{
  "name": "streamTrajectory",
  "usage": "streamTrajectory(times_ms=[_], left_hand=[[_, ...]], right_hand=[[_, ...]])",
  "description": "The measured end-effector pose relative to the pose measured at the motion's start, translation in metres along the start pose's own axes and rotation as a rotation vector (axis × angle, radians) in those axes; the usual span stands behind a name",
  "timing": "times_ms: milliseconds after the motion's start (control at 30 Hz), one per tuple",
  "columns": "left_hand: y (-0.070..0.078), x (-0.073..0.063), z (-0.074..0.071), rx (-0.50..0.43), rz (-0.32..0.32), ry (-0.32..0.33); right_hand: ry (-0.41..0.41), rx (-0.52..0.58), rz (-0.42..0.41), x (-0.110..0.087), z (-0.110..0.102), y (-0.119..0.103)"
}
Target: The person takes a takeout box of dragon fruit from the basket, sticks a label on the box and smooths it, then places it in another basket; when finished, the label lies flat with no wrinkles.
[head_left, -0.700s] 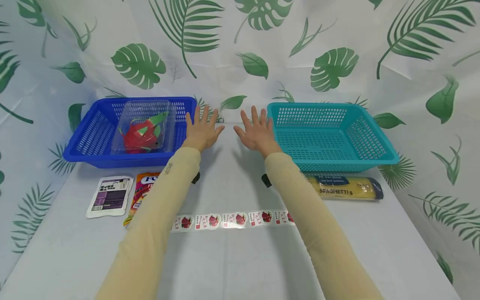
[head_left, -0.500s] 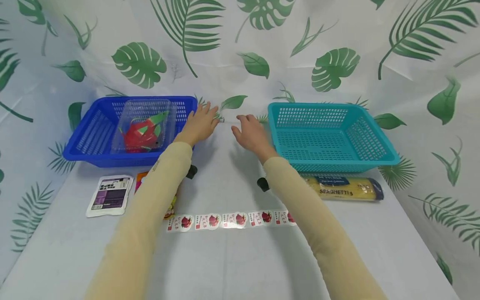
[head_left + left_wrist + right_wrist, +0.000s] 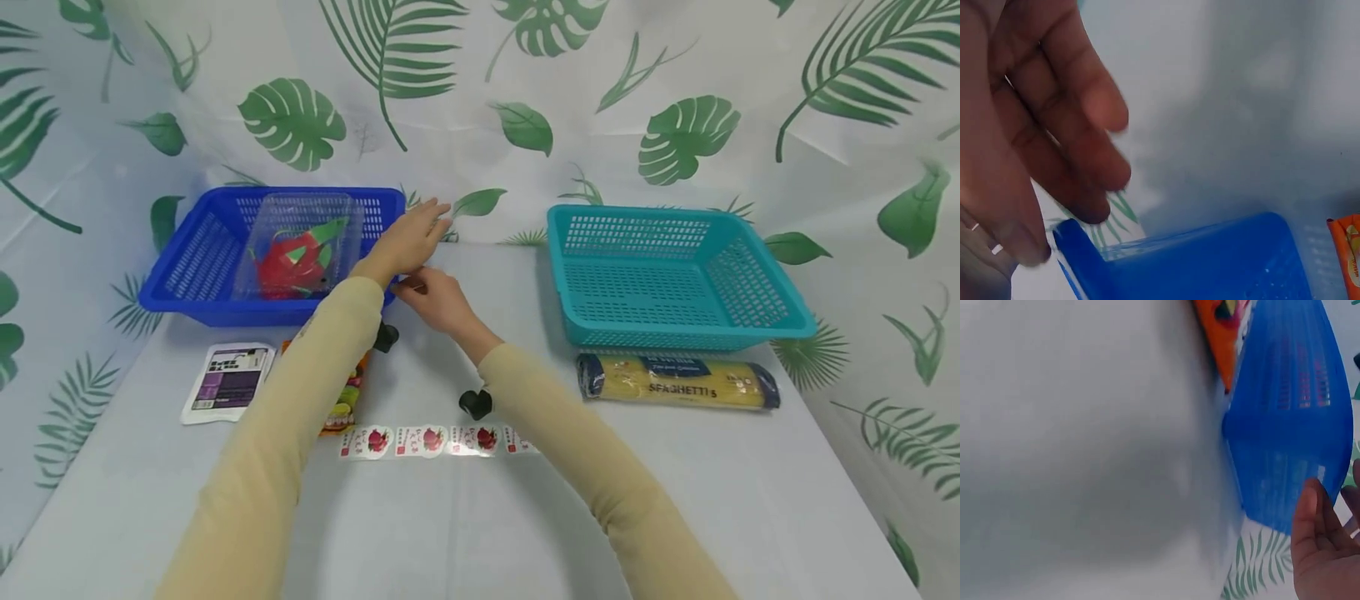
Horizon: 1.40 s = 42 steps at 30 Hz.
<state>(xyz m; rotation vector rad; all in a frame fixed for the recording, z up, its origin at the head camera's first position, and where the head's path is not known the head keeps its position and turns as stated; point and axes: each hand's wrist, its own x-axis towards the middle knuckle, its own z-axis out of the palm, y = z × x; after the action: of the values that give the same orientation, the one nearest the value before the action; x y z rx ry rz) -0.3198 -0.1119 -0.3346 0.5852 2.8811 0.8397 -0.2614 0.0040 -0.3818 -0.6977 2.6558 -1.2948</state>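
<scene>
A blue plastic basket (image 3: 225, 312) stands at the back left. Inside it, a clear plastic box (image 3: 352, 250) contains a red and green dragon-fruit-like item (image 3: 296, 258). Above the basket's right end is my left hand (image 3: 411, 237), its fingers loosely extended; in the left wrist view the thumb is close to the blue rim. Just below it, my right hand (image 3: 441, 304) has bent fingers at the basket's front right corner. The right wrist view shows the right thumb (image 3: 1308, 500) overlapping the outer blue wall; I cannot tell whether it pinches the rim.
A turquoise basket (image 3: 682, 337) stands at the back right, with a spaghetti pack (image 3: 675, 382) in front. A white and purple pouch (image 3: 228, 383), a colourful snack bag (image 3: 347, 400) partly under the left sleeve, and a strip of fruit stickers (image 3: 431, 442) lie on the table.
Both hands were spread apart between the baskets. The left has turned and shifted slightly left; the right has moved well left to the blue basket's corner, its fingers bending.
</scene>
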Motion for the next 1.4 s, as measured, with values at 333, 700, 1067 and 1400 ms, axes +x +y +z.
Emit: streamTrajectory(times_ms=[333, 700, 1067, 1400], left_hand=[[-0.023, -0.012, -0.019, -0.068, -0.012, 0.099], [-0.086, -0.057, -0.068, -0.116, -0.255, 0.227], [-0.142, -0.111, -0.085, -0.135, -0.466, 0.320], [-0.149, -0.122, -0.079, -0.199, -0.580, 0.209]], right_hand=[[0.020, 0.089, 0.047, 0.006, 0.009, -0.006], [0.014, 0.151, 0.111, 0.006, 0.012, -0.006], [0.028, 0.174, 0.144, 0.006, 0.014, -0.006], [0.033, 0.173, 0.149, 0.006, 0.015, -0.006]])
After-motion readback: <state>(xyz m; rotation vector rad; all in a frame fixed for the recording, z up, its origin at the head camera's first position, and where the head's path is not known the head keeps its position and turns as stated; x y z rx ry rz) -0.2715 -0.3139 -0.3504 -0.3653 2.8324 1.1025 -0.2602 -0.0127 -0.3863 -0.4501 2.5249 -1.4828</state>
